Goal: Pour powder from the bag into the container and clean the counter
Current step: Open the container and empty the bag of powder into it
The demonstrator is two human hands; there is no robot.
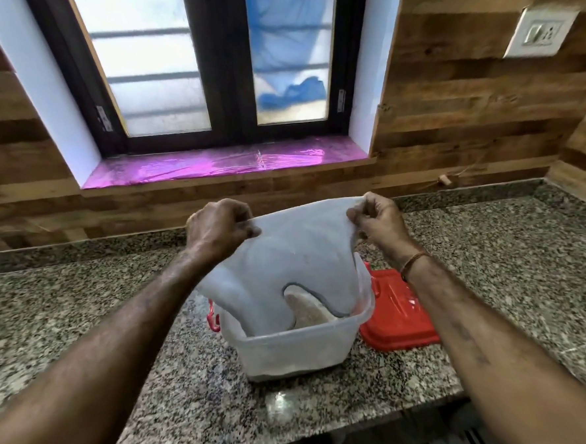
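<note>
My left hand pinches one corner of the white plastic bag. The bag hangs upended, long axis upright, its mouth down inside the clear container on the granite counter, seemingly over heaped powder. My right hand pinches the other corner.

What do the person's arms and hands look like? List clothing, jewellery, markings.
Both forearms are bare, no sleeves in view; neither the left hand nor the right hand wears gloves or visible rings. A thin orange-red thread band circles the right wrist. Faint dark marks, perhaps a tattoo, run along the right forearm.
</note>
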